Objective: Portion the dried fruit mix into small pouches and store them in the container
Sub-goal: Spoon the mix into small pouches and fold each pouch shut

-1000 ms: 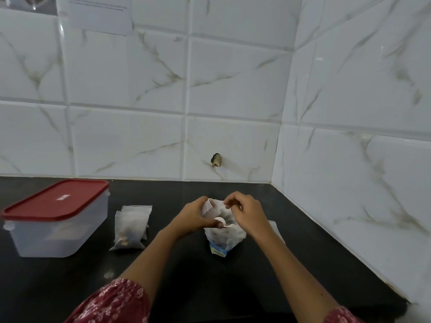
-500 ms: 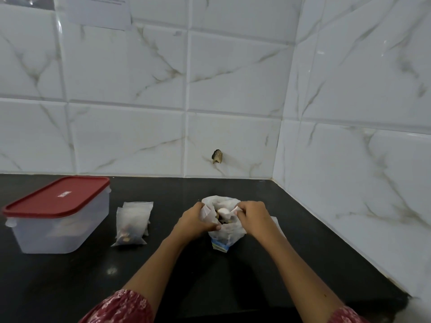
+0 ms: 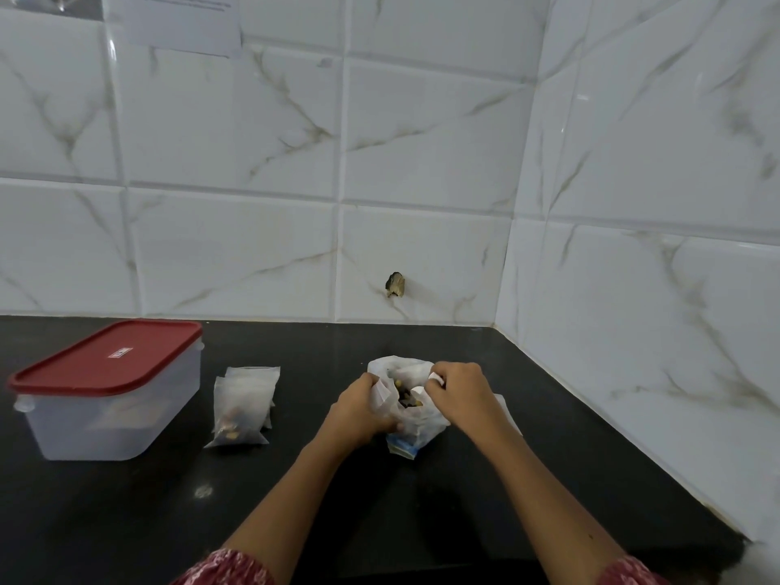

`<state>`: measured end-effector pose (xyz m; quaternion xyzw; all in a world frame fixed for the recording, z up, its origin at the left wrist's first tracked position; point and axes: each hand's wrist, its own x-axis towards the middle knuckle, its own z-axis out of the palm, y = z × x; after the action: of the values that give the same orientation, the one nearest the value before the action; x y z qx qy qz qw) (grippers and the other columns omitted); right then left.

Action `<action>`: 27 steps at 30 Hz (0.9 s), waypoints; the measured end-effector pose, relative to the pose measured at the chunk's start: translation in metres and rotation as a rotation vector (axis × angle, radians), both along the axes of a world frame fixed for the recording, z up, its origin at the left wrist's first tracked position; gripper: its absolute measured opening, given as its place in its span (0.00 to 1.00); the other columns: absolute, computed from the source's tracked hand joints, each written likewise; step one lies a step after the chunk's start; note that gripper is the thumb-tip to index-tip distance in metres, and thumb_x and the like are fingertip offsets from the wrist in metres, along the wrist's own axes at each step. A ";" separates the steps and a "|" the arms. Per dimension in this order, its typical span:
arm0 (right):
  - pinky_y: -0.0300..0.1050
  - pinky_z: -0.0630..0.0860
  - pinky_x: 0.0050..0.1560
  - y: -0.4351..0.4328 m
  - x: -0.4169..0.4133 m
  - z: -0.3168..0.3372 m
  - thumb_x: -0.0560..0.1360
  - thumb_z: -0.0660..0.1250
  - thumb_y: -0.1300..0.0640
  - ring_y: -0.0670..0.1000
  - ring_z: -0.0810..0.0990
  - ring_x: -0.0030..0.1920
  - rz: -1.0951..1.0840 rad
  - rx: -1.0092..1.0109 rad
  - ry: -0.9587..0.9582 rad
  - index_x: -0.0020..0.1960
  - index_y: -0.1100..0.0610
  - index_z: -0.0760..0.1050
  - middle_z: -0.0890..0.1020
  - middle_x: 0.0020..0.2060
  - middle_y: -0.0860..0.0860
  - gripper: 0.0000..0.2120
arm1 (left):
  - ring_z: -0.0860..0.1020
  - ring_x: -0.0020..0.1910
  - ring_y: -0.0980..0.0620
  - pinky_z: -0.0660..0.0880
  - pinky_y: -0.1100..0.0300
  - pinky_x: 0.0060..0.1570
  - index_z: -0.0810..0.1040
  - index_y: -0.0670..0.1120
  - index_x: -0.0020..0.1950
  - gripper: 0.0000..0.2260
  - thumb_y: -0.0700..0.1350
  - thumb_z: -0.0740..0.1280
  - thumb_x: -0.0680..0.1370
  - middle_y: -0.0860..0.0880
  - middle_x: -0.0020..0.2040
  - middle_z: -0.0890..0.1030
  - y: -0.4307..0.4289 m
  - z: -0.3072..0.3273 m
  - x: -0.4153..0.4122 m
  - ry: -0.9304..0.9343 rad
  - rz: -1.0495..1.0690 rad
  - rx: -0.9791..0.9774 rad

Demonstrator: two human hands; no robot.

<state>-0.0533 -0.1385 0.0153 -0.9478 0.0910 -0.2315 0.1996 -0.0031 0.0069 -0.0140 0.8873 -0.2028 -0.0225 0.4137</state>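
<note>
A white plastic bag of dried fruit mix (image 3: pixel 415 428) stands on the black counter (image 3: pixel 527 479), its mouth pulled wide so dark and yellow pieces show inside. My left hand (image 3: pixel 358 409) grips the bag's left rim. My right hand (image 3: pixel 460 394) pinches the right rim. Small clear pouches (image 3: pixel 245 405), the front one holding some mix at its bottom, lie in a pile to the left. Further left stands the clear container (image 3: pixel 114 424) with its red lid (image 3: pixel 109 356) closed.
Marble-patterned tiled walls meet in a corner behind and to the right of the bag. A flat white sheet or pouch (image 3: pixel 508 411) lies under my right wrist. A small dark hole (image 3: pixel 395 285) marks the back wall. Bare counter lies in front.
My hands have drawn apart, spreading the bag's mouth wider so the mix inside now shows. The bag, pouches and container stay where they were.
</note>
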 end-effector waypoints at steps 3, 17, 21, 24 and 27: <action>0.42 0.70 0.35 0.001 0.003 -0.001 0.76 0.58 0.60 0.49 0.71 0.31 0.051 0.051 0.029 0.49 0.63 0.78 0.78 0.39 0.59 0.12 | 0.74 0.50 0.53 0.75 0.58 0.49 0.69 0.48 0.60 0.25 0.47 0.75 0.67 0.53 0.50 0.73 -0.001 -0.003 -0.003 -0.003 0.006 -0.017; 0.39 0.66 0.30 -0.005 0.009 -0.007 0.77 0.53 0.61 0.49 0.72 0.33 0.007 0.421 0.080 0.49 0.63 0.77 0.78 0.40 0.56 0.14 | 0.75 0.49 0.54 0.78 0.55 0.50 0.69 0.48 0.59 0.20 0.46 0.72 0.71 0.52 0.53 0.74 -0.009 -0.024 -0.012 -0.032 0.056 -0.191; 0.37 0.60 0.26 -0.014 0.006 -0.010 0.75 0.54 0.65 0.46 0.64 0.27 -0.084 0.796 0.042 0.44 0.63 0.78 0.72 0.29 0.51 0.14 | 0.73 0.54 0.55 0.74 0.63 0.48 0.66 0.49 0.66 0.28 0.48 0.73 0.69 0.52 0.60 0.71 -0.006 -0.034 -0.009 -0.050 0.035 -0.224; 0.34 0.57 0.19 -0.022 0.006 -0.016 0.75 0.55 0.65 0.45 0.61 0.25 -0.102 1.019 0.044 0.43 0.63 0.77 0.70 0.26 0.51 0.12 | 0.71 0.56 0.56 0.70 0.70 0.43 0.66 0.48 0.67 0.28 0.47 0.73 0.70 0.52 0.61 0.70 -0.004 -0.037 -0.009 -0.076 0.016 -0.244; 0.34 0.56 0.18 -0.026 0.009 -0.022 0.75 0.55 0.66 0.44 0.60 0.24 -0.113 1.199 0.036 0.47 0.65 0.76 0.70 0.25 0.51 0.11 | 0.70 0.56 0.57 0.68 0.72 0.40 0.66 0.48 0.67 0.28 0.46 0.72 0.71 0.52 0.61 0.70 -0.004 -0.038 -0.008 -0.102 0.011 -0.255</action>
<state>-0.0447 -0.1648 -0.0063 -0.6674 0.2593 -0.1339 0.6851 -0.0112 0.0025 -0.0517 0.8286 -0.2197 0.0507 0.5124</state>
